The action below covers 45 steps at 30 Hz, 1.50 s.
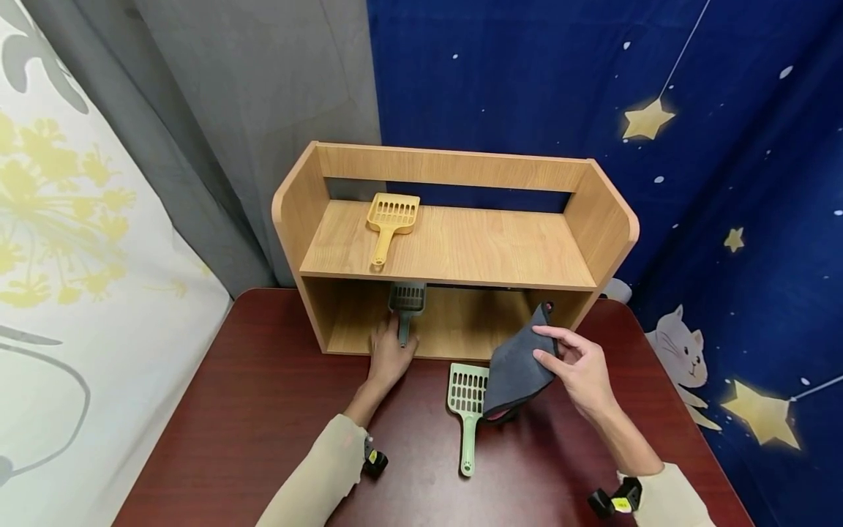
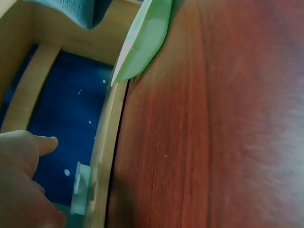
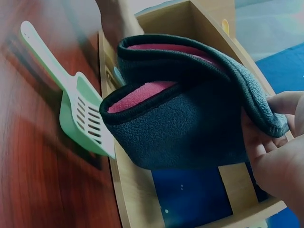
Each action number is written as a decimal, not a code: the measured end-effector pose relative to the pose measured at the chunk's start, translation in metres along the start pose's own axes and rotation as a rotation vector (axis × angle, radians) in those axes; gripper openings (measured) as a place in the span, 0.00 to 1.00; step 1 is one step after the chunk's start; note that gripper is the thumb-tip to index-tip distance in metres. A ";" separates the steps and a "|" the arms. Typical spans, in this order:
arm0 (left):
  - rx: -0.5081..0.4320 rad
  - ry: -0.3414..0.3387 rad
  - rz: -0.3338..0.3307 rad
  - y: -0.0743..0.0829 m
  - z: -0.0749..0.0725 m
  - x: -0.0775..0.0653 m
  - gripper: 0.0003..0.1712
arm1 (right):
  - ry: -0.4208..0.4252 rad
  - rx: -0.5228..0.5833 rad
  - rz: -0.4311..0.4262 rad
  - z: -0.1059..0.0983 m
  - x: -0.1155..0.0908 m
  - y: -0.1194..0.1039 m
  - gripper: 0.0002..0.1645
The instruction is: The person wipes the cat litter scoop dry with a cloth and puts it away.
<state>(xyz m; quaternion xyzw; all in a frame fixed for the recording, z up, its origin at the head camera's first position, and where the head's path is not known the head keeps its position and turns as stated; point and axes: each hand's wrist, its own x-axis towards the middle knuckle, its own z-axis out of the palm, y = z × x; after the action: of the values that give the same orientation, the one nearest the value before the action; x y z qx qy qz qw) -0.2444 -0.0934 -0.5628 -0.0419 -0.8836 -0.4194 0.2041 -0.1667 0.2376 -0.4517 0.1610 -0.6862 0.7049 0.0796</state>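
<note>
On the lower shelf lies a dark grey slotted litter scoop (image 1: 407, 301), its handle toward the front edge. My left hand (image 1: 390, 351) is at that handle, thumb on one side and fingers on the other; in the left wrist view the thumb (image 2: 46, 145) is extended and apart from the pale handle end (image 2: 80, 189). My right hand (image 1: 579, 369) pinches a folded dark grey cloth (image 1: 520, 366) by its edge between thumb and fingers. Pink lining shows in the cloth's folds in the right wrist view. Beside it, a light green litter scoop (image 1: 468, 410) lies on the table.
A two-tier wooden shelf (image 1: 454, 282) stands at the back of the dark red table (image 1: 263, 432). A yellow litter scoop (image 1: 392, 214) lies on its upper tier. Behind hang a grey curtain (image 1: 263, 80) and a blue star-patterned curtain (image 1: 514, 80).
</note>
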 end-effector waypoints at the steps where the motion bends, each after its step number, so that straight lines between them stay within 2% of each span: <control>1: 0.007 0.002 0.016 0.003 -0.002 -0.003 0.42 | -0.012 -0.003 -0.002 -0.002 0.000 -0.001 0.23; 5: 0.023 -0.014 0.069 0.017 -0.007 -0.017 0.46 | -0.048 -0.011 -0.019 -0.012 0.003 -0.004 0.23; 8: 0.021 -0.081 0.073 0.032 -0.009 -0.031 0.50 | -0.083 -0.040 -0.056 -0.021 0.006 -0.006 0.23; 10: 0.010 -0.143 0.056 0.042 -0.009 -0.040 0.53 | -0.103 -0.091 -0.080 -0.027 0.007 -0.006 0.23; 14: -0.019 -0.277 -0.010 0.060 -0.010 -0.059 0.56 | -0.126 -0.266 -0.116 -0.039 0.008 -0.008 0.21; 19: -0.013 -0.405 -0.050 0.071 -0.006 -0.082 0.58 | -0.126 -0.383 -0.132 -0.052 0.008 -0.008 0.21; 24: 0.051 -0.425 -0.037 0.071 0.003 -0.099 0.61 | -0.102 -0.411 -0.111 -0.059 0.006 -0.007 0.19; 30: 0.135 -0.444 0.001 0.073 0.014 -0.112 0.65 | -0.057 -0.442 -0.065 -0.062 0.002 -0.006 0.17; 40: 0.212 -0.479 -0.002 0.081 0.028 -0.115 0.69 | -0.071 -0.478 -0.034 -0.064 0.001 0.003 0.19; 45: 0.261 -0.474 0.034 0.082 0.033 -0.116 0.70 | -0.100 -0.460 -0.015 -0.064 0.001 0.009 0.20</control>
<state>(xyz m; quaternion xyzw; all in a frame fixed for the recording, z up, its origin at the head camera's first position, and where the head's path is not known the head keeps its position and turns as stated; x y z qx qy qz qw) -0.1291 -0.0039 -0.5677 -0.1268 -0.9525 -0.2769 0.0021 -0.1781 0.3002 -0.4603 0.1783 -0.8306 0.5206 0.0855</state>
